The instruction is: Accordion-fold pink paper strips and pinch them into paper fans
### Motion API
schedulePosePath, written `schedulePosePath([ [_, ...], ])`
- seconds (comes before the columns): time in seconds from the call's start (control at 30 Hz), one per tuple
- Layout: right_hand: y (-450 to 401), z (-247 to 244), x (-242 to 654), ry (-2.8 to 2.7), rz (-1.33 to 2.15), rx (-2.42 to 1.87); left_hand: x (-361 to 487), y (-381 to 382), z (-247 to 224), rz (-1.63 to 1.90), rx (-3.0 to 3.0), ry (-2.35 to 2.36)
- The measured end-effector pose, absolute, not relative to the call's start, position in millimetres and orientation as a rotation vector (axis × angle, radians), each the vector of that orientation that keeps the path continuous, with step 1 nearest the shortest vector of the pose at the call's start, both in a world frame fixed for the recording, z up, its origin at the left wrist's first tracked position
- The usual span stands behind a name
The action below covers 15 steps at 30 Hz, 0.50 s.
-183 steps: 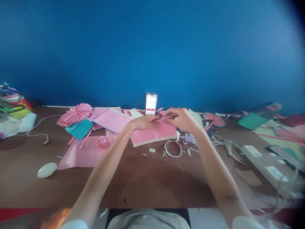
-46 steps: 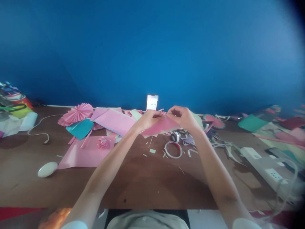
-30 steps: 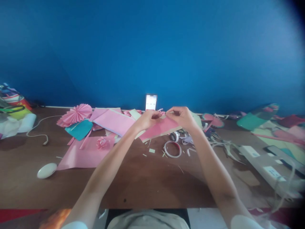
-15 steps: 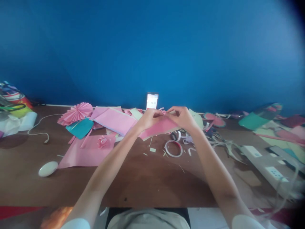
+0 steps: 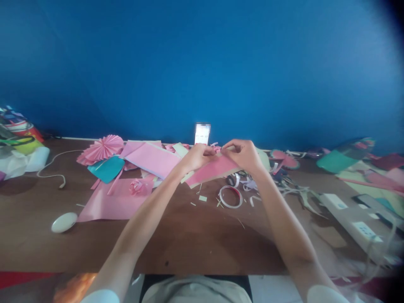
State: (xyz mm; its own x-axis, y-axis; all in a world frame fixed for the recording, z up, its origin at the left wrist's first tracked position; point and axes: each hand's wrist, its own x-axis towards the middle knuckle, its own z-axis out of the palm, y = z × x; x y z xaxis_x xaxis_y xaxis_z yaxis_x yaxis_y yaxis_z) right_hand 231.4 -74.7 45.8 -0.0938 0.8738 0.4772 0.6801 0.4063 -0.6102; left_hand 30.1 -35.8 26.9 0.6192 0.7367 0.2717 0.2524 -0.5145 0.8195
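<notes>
A sheet of pink paper [image 5: 213, 169] with a pale edge is held up between my two hands over the back of the table. My left hand [image 5: 199, 158] pinches its upper edge from the left, fingers closed. On the right, my right hand [image 5: 242, 153] is bent over the same edge, thumb and forefinger pressed onto the paper. The fingertips of both hands are close together, and the exact fold under them is too small to make out. Below the sheet lies a roll of double-sided tape [image 5: 230, 197] on the brown table.
A phone [image 5: 202, 132] stands against the blue wall. Pink papers [image 5: 154, 158], a pleated pink fan [image 5: 109, 146], a teal piece [image 5: 107, 168] and a paper flower [image 5: 136, 187] lie left. A white oval object [image 5: 64, 222] sits front left; a power strip [image 5: 353, 219] and scissors [image 5: 307, 200] lie right.
The pink sheet has tilted a little and its lower left corner shows more. My right hand has shifted slightly right, opening a small gap from the left fingertips.
</notes>
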Motion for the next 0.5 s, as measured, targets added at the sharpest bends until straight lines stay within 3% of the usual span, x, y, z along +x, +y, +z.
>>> schedulePosePath([
  [0.2,-71.0,40.6,232.0,-2.198,-0.007,-1.236,32.4,-36.0,23.9,0.835,2.268,0.807],
  [0.5,-73.4,47.0,241.4,-2.215,0.069,-1.321,25.8,-37.2,25.0,0.637,2.334,0.762],
])
